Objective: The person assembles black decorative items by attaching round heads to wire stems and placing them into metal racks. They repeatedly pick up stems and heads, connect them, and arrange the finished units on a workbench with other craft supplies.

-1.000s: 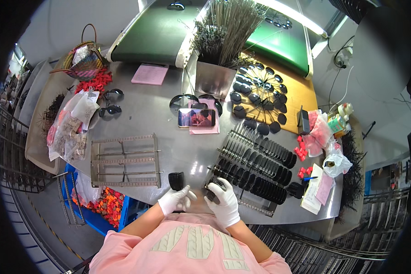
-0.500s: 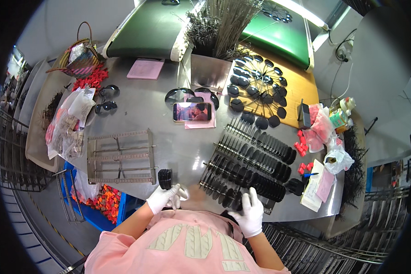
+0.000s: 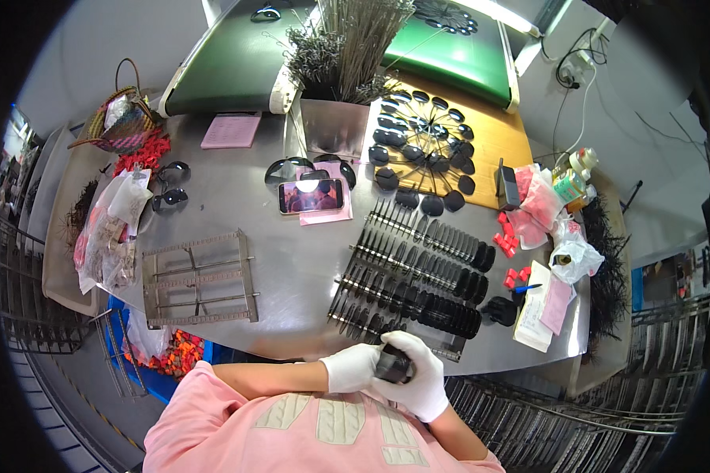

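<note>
Close in front of my body, both white-gloved hands meet around a small stack of black lenses (image 3: 394, 365). My right hand (image 3: 423, 380) is closed over it, its fingers curled across the top and right side. From the left, my left hand (image 3: 349, 368) grips the stack's near left side; its fingertips are hidden behind the stack and the other hand. Just beyond the hands, a metal rack (image 3: 453, 344) carries several slanting rows of dark lenses (image 3: 442, 314). A loose cluster of black lenses (image 3: 498, 310) lies at the rack's right end.
Left on the metal table stands a wire rack (image 3: 201, 322). A phone (image 3: 312, 196) rests on pink paper in the middle. Black lenses cover a yellow board (image 3: 497, 150) at the back. Bags (image 3: 576, 252), red clips (image 3: 505, 236) and a notepad (image 3: 535, 311) sit right; sunglasses (image 3: 170, 199) left.
The lens stack has left the table beside the left rack and is now between my hands. My left hand moved right, and my right hand moved inward and closed. The view shifted slightly.
</note>
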`<state>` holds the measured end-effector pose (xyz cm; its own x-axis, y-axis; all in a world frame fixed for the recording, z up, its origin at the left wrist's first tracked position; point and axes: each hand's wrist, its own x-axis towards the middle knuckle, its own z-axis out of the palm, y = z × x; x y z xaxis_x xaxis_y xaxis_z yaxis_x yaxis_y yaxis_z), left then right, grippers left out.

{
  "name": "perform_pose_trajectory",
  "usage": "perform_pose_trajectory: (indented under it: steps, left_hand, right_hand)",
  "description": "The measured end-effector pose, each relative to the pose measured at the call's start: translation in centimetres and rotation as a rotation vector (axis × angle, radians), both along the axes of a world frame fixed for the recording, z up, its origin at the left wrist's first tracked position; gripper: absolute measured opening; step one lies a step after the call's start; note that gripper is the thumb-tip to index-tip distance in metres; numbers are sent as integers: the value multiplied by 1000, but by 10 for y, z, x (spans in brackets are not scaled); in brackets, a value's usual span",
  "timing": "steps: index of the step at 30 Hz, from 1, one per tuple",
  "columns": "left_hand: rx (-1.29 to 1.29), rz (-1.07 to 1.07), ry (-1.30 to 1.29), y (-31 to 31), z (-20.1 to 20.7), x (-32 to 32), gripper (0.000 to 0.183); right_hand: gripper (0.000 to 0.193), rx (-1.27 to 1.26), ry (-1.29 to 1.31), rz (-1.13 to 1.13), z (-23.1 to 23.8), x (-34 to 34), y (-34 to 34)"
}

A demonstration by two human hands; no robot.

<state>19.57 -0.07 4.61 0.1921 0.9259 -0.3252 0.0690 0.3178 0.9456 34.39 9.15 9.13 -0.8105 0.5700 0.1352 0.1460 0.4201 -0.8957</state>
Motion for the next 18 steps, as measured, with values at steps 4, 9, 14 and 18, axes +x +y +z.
perform_pose_trajectory:
  steps: [4,9,14,18]
  left_hand:
    - [203,-391,559,8,13,-18,54]
    - [835,-402,1162,13,-13,-62,77]
    - [881,-434,1105,19,-35,-68,76]
    - [801,-397,784,29,-16,-75,75]
  right_hand:
    - [76,-789,294,-199,-16,39,12]
    - [65,-585,192,-413,-58,73,29]
    - [72,269,2,-218,-95,56,22]
    - [67,305,60,-36,-100,35,27]
